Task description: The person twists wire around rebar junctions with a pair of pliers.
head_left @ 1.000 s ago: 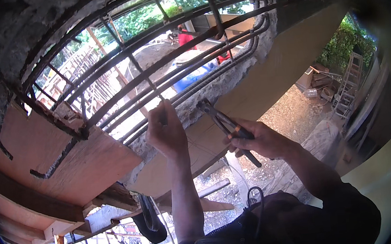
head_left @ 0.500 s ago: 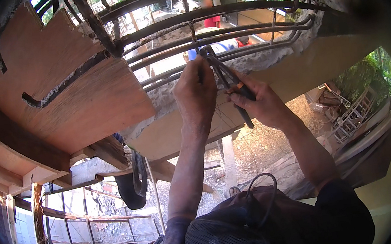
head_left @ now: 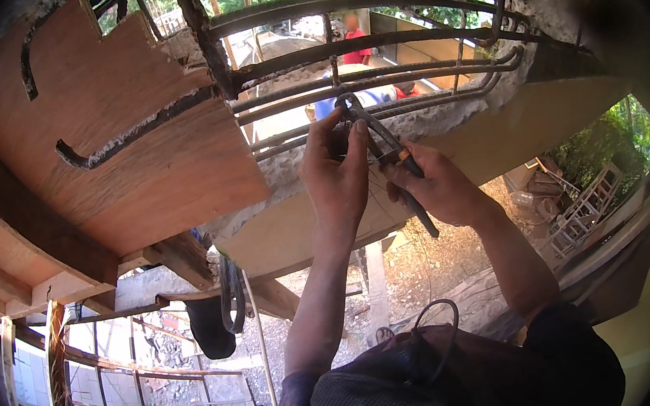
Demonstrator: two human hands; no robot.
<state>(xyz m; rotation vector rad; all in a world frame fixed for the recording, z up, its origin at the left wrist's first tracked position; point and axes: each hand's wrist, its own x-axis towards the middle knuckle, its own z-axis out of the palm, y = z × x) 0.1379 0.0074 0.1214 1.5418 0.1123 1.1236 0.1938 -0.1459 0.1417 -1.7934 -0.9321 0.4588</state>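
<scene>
My right hand (head_left: 443,185) grips a pair of long-handled pincers (head_left: 383,138), dark with an orange band on one handle. Their head points up and away, beside the lower steel reinforcing bars (head_left: 407,75). My left hand (head_left: 331,166) is closed close to the pincers' head, with thumb raised and fingers curled by the bars. What its fingers hold is too small to make out. Thin wire strands (head_left: 376,185) hang down between my two hands, in front of the concrete beam (head_left: 431,147).
A plywood panel (head_left: 133,137) with bent bar ends (head_left: 95,157) in front stands at left. Beyond the bars is a person in red (head_left: 356,43). Below lie gravelly ground (head_left: 321,308), a ladder-like frame (head_left: 590,205) and stacked boards (head_left: 588,261). A dark strap (head_left: 231,294) hangs at lower left.
The view has shifted slightly, so the bars sit lower. My left hand has turned, and its thumb now shows raised beside the pincers. My right hand keeps its hold on them.
</scene>
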